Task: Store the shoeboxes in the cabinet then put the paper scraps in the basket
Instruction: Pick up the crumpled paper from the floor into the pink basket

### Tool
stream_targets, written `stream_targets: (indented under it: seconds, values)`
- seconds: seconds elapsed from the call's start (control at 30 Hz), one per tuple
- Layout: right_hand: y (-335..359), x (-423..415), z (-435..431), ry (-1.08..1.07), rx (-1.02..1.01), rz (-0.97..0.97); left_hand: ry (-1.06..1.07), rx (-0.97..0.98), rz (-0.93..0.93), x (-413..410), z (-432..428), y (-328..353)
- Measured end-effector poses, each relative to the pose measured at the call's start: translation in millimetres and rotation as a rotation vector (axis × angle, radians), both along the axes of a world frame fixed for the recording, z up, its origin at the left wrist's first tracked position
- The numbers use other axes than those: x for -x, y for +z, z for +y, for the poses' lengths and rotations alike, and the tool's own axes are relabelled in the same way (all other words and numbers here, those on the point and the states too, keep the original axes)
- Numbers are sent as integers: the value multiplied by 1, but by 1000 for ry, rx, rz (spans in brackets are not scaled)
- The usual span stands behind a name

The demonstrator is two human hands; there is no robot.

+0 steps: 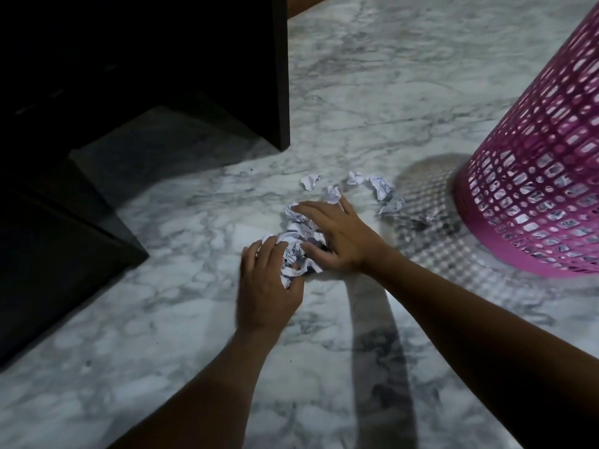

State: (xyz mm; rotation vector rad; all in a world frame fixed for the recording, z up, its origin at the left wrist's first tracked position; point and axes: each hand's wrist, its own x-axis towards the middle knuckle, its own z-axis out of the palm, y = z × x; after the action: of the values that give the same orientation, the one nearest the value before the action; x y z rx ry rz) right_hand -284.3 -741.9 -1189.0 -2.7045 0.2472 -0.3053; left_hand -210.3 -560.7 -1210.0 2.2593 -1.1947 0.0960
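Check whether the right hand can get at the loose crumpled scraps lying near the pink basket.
Probably yes. The right hand lies just short of the loose scraps, with only bare marble floor between them. The pink basket stands beyond, not across the path.

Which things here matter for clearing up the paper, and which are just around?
Part of the job:
- crumpled paper bunched between left hand and right hand
- loose scraps beyond the hands
- pink basket

Just around:
- dark cabinet
- marble floor
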Motion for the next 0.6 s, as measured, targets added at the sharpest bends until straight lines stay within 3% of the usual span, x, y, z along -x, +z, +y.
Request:
stream_targets:
  seconds: [0.23,0.47,0.6]
  values:
    - [11,8,-18,250,79,113,2,-68,68,0,4,2]
    - [18,8,-23,397,360,115,20,-96,86,1,1,7]
    - [5,8,-19,364,292,128,36,-86,82,1,2,4]
